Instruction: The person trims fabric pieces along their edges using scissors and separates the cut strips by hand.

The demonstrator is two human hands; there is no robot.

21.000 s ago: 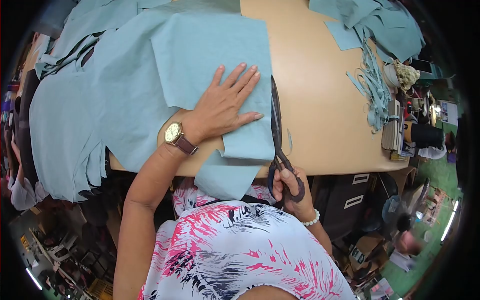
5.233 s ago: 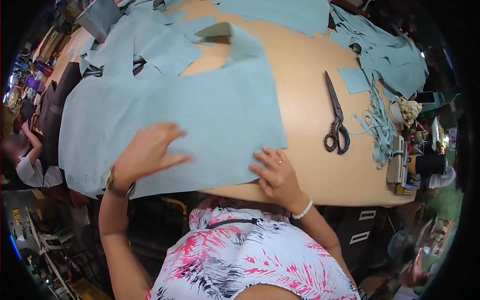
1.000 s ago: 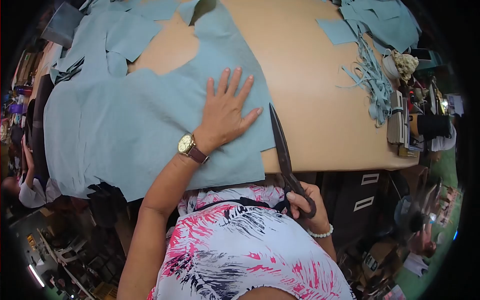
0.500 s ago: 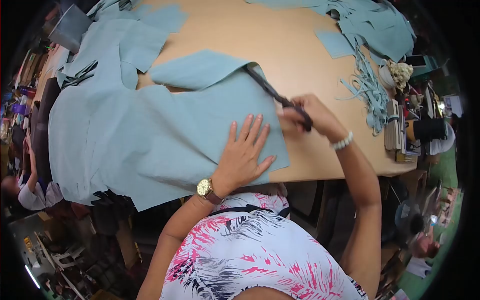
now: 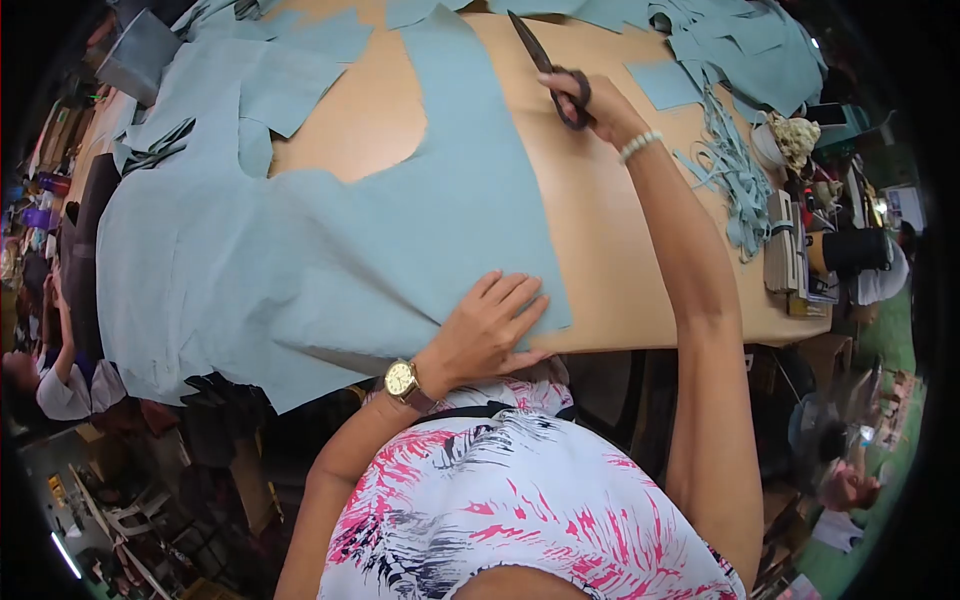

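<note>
A large piece of blue-grey fabric (image 5: 290, 250) lies over the table, its front part hanging past the edge. One strip of it stretches away from me, beside a curved cut-out where the wood shows. My left hand (image 5: 492, 325) rests on the fabric's near right corner, fingers spread a little. Further off, my right hand (image 5: 595, 105) is closed around the handles of dark scissors (image 5: 532, 45). Their blades look together and point away from me, over the table to the right of the fabric strip.
Thin fabric strips (image 5: 742, 195) hang in a tangle at the table's right side. Fabric scraps (image 5: 745, 55) are heaped at the far right. More cloth pieces (image 5: 290, 80) lie at the far left near a grey metal box (image 5: 142, 55). Another person (image 5: 75, 385) is at the left.
The fabric strip that was folded over to the left now lies stretched away from me. My right hand has moved away from me with the scissors. My left hand has slid slightly nearer.
</note>
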